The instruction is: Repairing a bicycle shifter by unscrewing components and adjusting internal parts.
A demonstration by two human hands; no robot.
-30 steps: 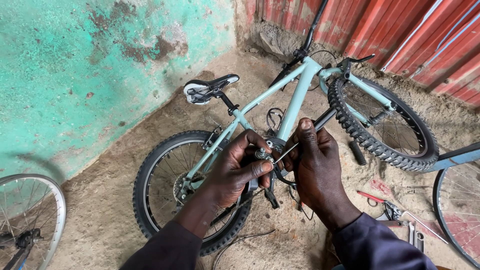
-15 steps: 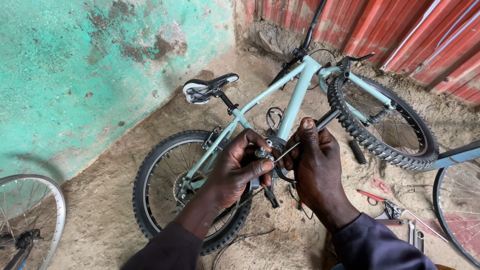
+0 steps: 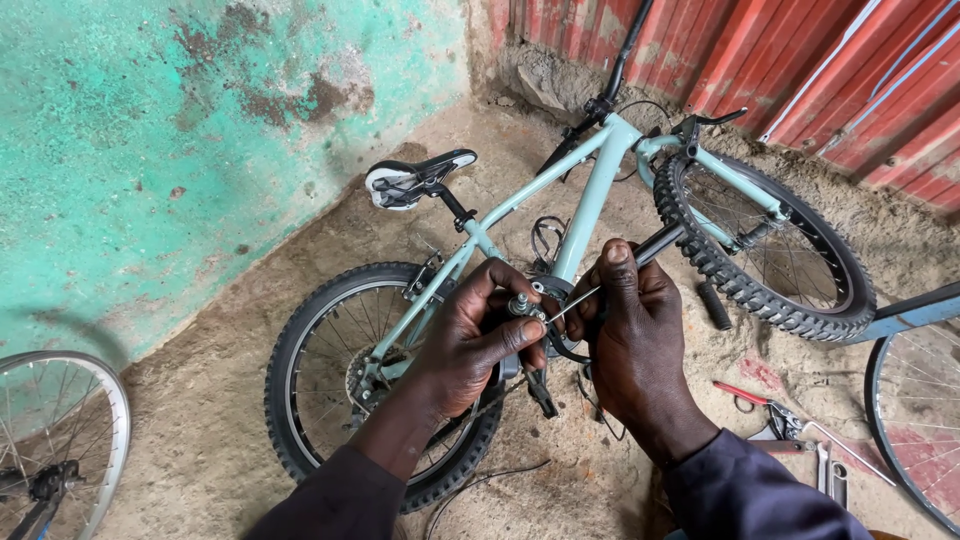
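over a pale green bicycle (image 3: 590, 205), small metal part (image 3: 522, 303) pinched in left hand (image 3: 470, 340), right hand (image 3: 630, 335) beside

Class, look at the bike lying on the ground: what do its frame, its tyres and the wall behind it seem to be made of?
Frame: likely metal tube, painted pale green, with a smooth, even sheen.
Tyres: black rubber, matt, with knobbly tread blocks.
Wall: probably plaster or cement, painted turquoise; patches have flaked to brown.
Left hand and right hand meet at the crank area.
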